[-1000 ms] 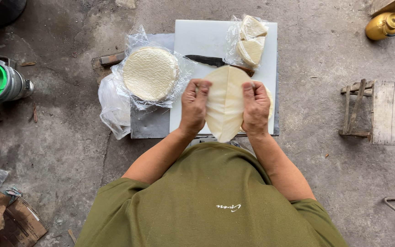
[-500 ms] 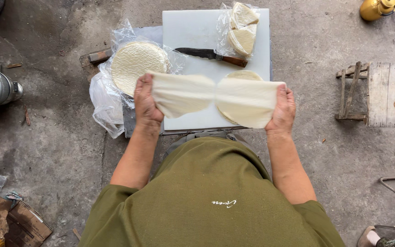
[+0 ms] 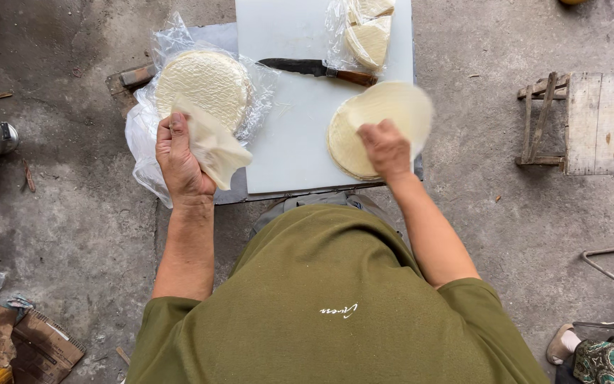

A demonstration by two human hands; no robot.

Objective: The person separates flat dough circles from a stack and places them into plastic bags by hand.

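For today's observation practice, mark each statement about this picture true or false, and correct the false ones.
1. The left hand holds a folded wrapper. True.
2. The knife is in the right hand. False: it lies on the white board, untouched.
3. The right hand rests on a stack of round wrappers on the board. True.
4. The wrappers in the open plastic bag lie right of the board. False: they lie left of it.
5. A wooden stool stands on the floor to the right. True.
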